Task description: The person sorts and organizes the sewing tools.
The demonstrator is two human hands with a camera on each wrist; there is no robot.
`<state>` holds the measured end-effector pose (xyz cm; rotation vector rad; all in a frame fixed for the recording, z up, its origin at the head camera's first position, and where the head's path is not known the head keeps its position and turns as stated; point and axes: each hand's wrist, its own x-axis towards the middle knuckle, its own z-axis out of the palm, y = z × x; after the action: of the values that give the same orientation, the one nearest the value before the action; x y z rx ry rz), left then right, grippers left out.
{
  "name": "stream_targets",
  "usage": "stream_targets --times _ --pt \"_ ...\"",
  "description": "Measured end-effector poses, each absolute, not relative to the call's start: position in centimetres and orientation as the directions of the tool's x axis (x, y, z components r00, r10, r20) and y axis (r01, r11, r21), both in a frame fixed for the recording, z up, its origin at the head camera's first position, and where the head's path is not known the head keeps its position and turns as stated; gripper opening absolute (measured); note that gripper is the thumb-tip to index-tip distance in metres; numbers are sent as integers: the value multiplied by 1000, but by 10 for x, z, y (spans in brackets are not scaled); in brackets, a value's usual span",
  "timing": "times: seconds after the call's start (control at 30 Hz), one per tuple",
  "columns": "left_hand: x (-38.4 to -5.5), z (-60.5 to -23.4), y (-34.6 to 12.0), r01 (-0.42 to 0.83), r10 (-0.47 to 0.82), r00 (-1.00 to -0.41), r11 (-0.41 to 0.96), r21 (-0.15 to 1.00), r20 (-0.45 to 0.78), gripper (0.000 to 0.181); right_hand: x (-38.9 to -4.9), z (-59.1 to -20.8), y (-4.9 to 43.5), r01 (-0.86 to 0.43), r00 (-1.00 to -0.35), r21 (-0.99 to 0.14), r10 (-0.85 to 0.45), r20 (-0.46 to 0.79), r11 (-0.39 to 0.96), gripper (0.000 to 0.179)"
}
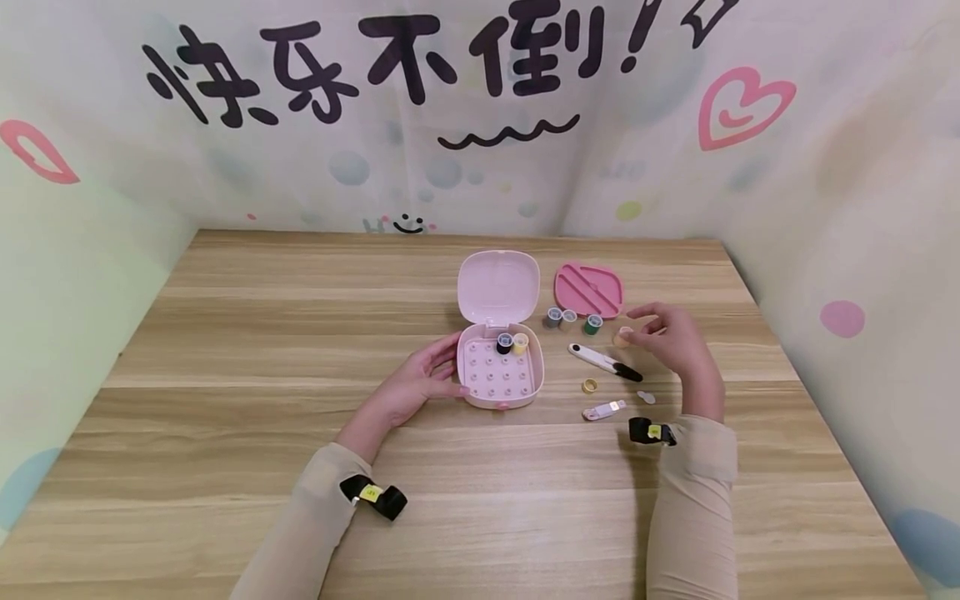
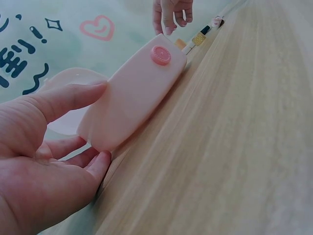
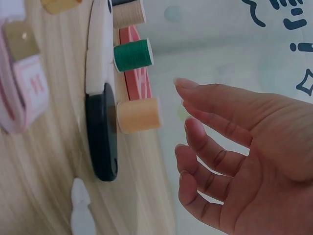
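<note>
Counter [image 1: 225, 433], as I have it on my feeds. Sewing box [image 1: 480, 402]: on the counter, lid [image 1: 498, 287] hinged up behind; my left grip [image 1: 414, 385] at its left side. In the box: two thread spools [image 1: 504, 342], side by side, back row of pegs [image 1: 490, 376], right half. Right of the lid: tray insert [image 1: 581, 287]. Before the insert: three spools [image 1: 594, 325] in a row. Farther right: single spool [image 1: 622, 337], my right grip [image 1: 670, 340] just beside. Before these spools: slim tool [image 1: 596, 358], slantwise. Before the tool: thimble [image 1: 590, 386]; needle threader [image 1: 646, 397], farther right. Foremost: folded tape measure [image 1: 603, 410].
</note>
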<state>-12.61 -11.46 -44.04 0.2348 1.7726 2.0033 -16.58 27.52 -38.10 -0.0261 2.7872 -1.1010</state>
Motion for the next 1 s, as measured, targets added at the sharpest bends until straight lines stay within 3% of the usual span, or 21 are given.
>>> stream_targets --times 1.0 --pt "-128 -447 -117 -218 469 -871 -97 971 -149 93 -170 -396 281 145 -976 -671 -8 -219 727 42"
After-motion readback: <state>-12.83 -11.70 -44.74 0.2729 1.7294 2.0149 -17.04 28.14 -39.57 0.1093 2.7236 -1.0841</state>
